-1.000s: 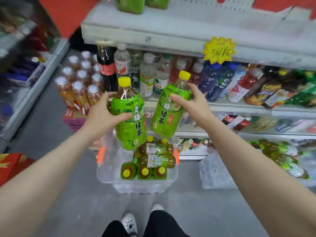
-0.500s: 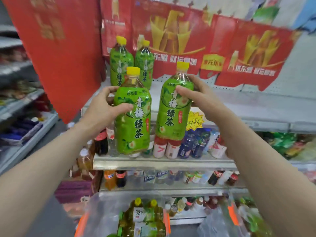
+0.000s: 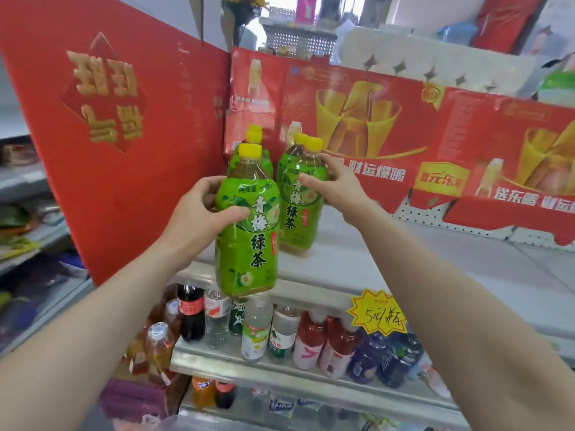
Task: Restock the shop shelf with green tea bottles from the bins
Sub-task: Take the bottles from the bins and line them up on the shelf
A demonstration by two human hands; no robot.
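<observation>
Hands both full. Left hand [image 3: 199, 219] wraps fingers and thumb round near green tea bottle [image 3: 245, 244], upright, held in the air in front of top shelf [image 3: 404, 265] edge. Right hand [image 3: 334, 181] grips second green tea bottle [image 3: 295, 219] by the shoulder, upright over the shelf's left end, base down at the surface; contact unclear. Just behind, two more green tea bottles [image 3: 255, 133] stand against red cartons [image 3: 357, 119].

The left hand [image 3: 199, 219] grips a green tea bottle [image 3: 249, 244] upright at the front edge of the white shelf [image 3: 404, 269]. The right hand [image 3: 336, 188] grips a second green tea bottle [image 3: 295, 219] standing on that shelf, just in front of two yellow-capped bottles [image 3: 255, 133].
</observation>
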